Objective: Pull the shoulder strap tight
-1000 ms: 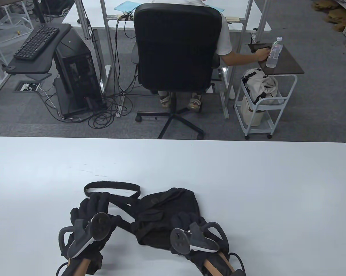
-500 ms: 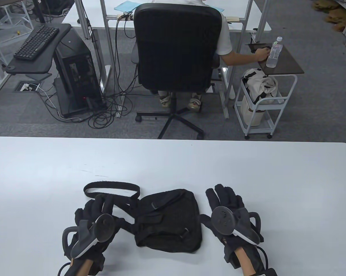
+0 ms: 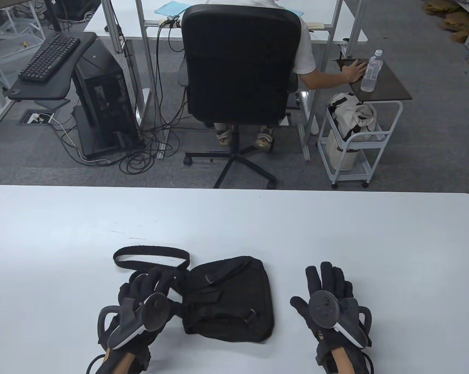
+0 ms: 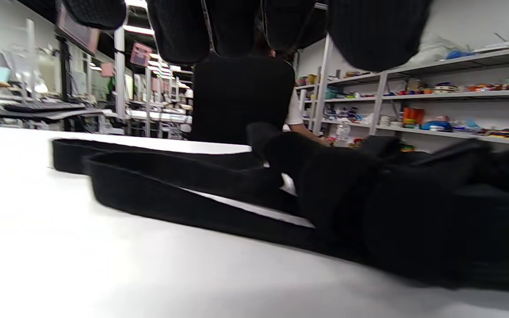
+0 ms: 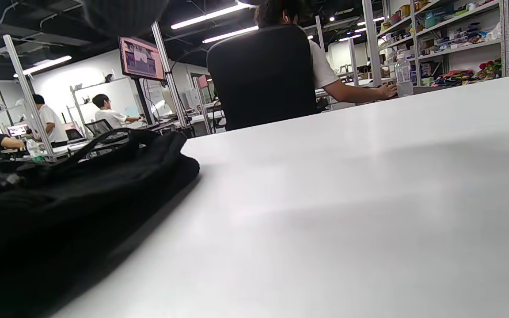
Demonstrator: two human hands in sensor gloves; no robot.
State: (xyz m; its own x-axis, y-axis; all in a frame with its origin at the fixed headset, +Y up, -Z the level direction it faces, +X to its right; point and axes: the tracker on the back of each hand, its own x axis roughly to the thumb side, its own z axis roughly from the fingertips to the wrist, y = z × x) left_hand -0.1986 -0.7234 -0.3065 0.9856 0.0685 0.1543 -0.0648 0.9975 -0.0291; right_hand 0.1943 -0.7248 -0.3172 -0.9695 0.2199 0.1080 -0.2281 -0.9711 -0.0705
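Note:
A small black shoulder bag [image 3: 228, 300] lies flat on the white table [image 3: 335, 233], near its front edge. Its black shoulder strap [image 3: 152, 255] loops out to the left of the bag. My left hand [image 3: 154, 278] is over the strap where it meets the bag's left side, fingers spread. In the left wrist view the fingers [image 4: 237, 26] hang above the strap [image 4: 170, 176] without closing on it, with the bag [image 4: 413, 212] to the right. My right hand [image 3: 328, 280] lies open and flat on the table right of the bag, holding nothing. The right wrist view shows the bag [image 5: 60, 198] at left.
Beyond the table's far edge a person sits in a black office chair [image 3: 240, 62]. A white trolley [image 3: 359, 136] with a bag stands to its right. A computer tower [image 3: 101, 97] and cables are on the floor at left.
My right hand has come off the bag and moved right, now flat and open on the table. My left hand has shifted slightly right toward the bag. The bag now lies flatter.

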